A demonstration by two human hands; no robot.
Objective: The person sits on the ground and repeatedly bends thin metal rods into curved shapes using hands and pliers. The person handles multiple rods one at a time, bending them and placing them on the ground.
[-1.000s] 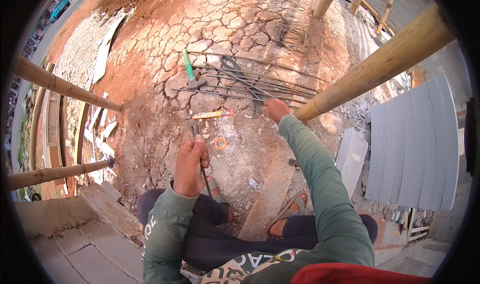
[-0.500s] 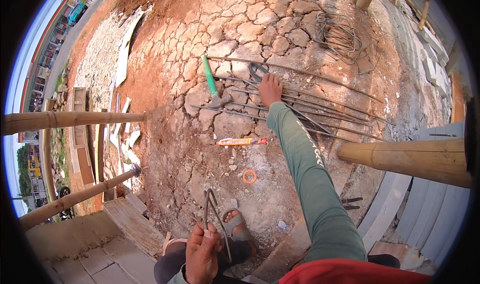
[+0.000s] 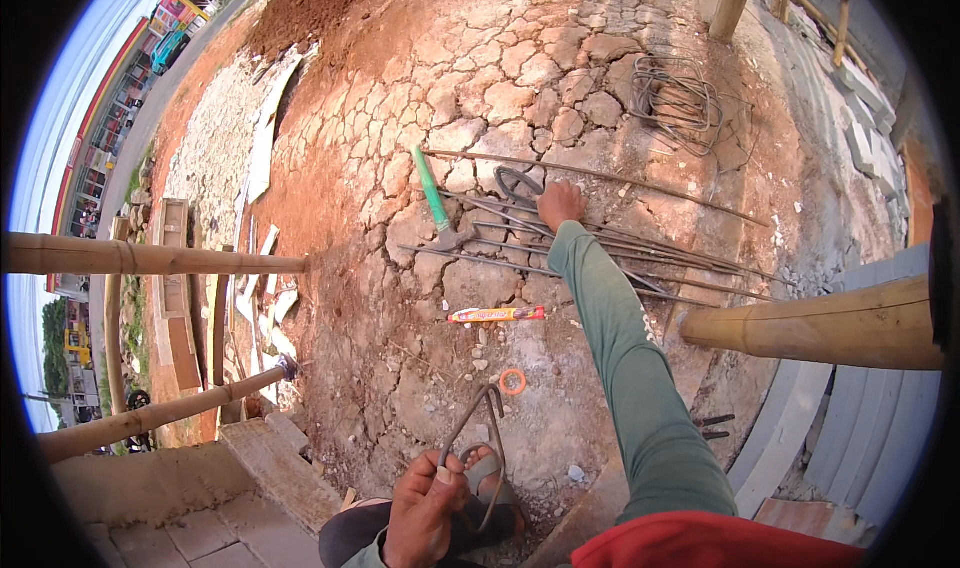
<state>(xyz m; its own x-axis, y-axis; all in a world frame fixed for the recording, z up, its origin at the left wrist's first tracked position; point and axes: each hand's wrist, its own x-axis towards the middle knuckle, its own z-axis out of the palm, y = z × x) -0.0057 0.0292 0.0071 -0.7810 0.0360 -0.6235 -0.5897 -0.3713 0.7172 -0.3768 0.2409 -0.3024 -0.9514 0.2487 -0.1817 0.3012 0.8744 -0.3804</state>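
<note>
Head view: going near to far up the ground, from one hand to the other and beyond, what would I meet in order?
Left hand → orange ring → yellow-and-red packet → right hand → wire coil

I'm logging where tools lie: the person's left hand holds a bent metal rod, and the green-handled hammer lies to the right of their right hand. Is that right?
Not quite: in the head view the green-handled hammer lies to the left of the right hand. The left hand does hold a bent metal rod.
</note>
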